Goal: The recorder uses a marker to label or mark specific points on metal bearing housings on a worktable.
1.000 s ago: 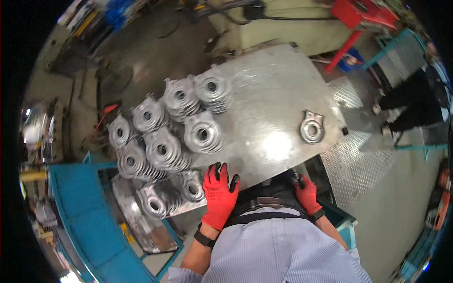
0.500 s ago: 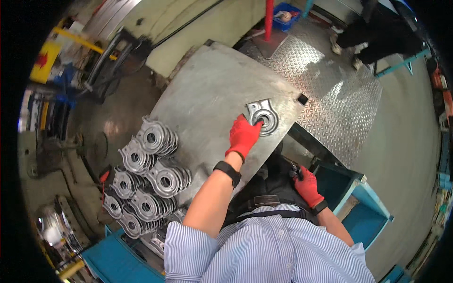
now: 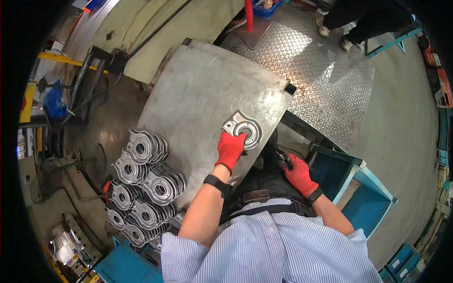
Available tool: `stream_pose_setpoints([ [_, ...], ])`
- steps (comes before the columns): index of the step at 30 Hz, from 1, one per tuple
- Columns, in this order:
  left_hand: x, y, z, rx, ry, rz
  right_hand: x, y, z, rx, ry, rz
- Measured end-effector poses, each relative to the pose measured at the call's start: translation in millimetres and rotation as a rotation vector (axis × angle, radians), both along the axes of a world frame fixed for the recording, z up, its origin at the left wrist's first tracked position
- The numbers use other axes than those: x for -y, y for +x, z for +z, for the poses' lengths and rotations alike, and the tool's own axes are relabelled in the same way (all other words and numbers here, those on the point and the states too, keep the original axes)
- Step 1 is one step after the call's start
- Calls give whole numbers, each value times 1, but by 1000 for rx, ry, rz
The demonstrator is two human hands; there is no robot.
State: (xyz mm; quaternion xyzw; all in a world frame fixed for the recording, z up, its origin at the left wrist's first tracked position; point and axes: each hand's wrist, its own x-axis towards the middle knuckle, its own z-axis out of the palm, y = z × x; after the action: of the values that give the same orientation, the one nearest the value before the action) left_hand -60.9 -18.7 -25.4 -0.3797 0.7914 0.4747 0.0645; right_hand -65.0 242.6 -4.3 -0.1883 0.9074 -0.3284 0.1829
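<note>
My left hand (image 3: 230, 151), in a red glove, is closed on the near edge of a stamped metal bracket (image 3: 255, 131) with a round, ringed hole and a flat tab. The bracket is over the right part of the metal table (image 3: 198, 89), close to its near edge. My right hand (image 3: 300, 175), also red-gloved, is closed around a small dark hand tool (image 3: 282, 159) in front of my lap, off the table's edge. The tool's exact kind is hard to make out. Several stacks of similar brackets (image 3: 159, 188) stand at the table's left end.
A blue metal bin (image 3: 370, 207) stands beside my right arm, and a blue surface (image 3: 127, 264) lies at lower left. Beyond the table are a tread-plate platform (image 3: 302, 61) and a red post (image 3: 249, 16) on a base. Another person's legs (image 3: 363, 19) show at upper right.
The bracket has come nearer to me across the table and turned a little, with my left hand still on it. My right hand keeps the tool near my lap. The view has shifted slightly.
</note>
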Motion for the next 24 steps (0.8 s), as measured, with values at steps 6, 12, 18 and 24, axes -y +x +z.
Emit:
stream_pose_setpoints([
  [6,-17,51,-5,12,29,74,19,0,-10,-17,59,230],
  [12,-27,58,-8,17,1,130,31,3,-18,-39,147,284],
  [18,-28,58,-8,-18,10,148,34,4,-18,-46,183,296],
  [24,-32,54,5,10,6,158,27,5,-29,-13,155,327],
])
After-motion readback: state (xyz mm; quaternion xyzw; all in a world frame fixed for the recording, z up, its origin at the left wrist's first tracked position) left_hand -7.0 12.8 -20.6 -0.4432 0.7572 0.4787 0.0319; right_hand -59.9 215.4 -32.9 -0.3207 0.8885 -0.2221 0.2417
